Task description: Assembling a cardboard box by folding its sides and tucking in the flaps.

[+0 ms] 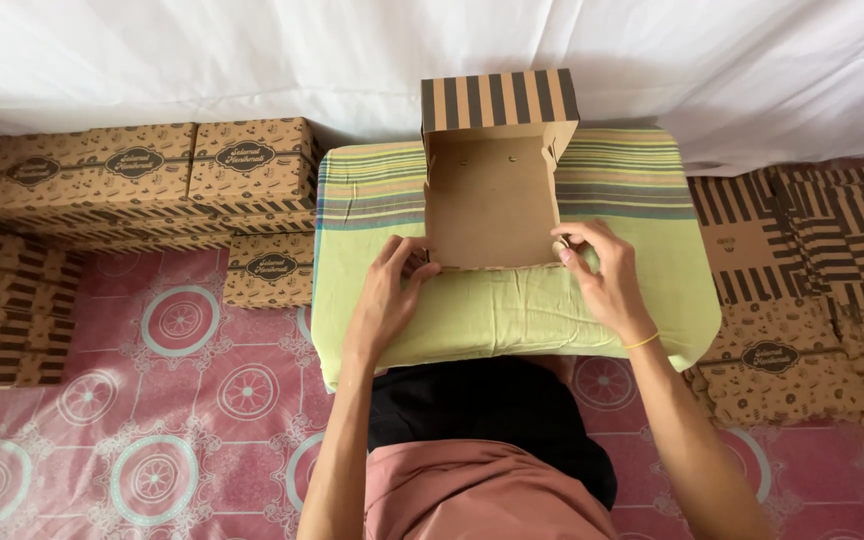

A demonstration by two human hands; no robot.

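Far out past our left hand, folded boxes (142, 175) sit stacked in rows against the white sheet (252, 60), brown card printed with small drawings and striped sides. One more closed box (270, 268) lies alone on the pink mat (152, 400), just left of that hand.

Our left hand (389, 295) rests on the green cloth (492, 315), fingers curled and pinching the near left corner of the open box (492, 195). We see the fingertips (420, 268) pressed against the card there, the grip closed on the corner flap.

Between our hands the open box stands on the cloth, its plain brown inside facing us and its striped lid (499, 98) raised upright at the far side, away from both hands.

Our right hand (600, 272) holds the near right corner of the box, thumb and fingers nipped together on the flap. A thin yellow band (642, 341) circles that wrist.

Beyond our right hand, flat unfolded boxes (812, 250) lie in a loose heap on the mat, stripes and printed faces overlapping, well apart from the hand.
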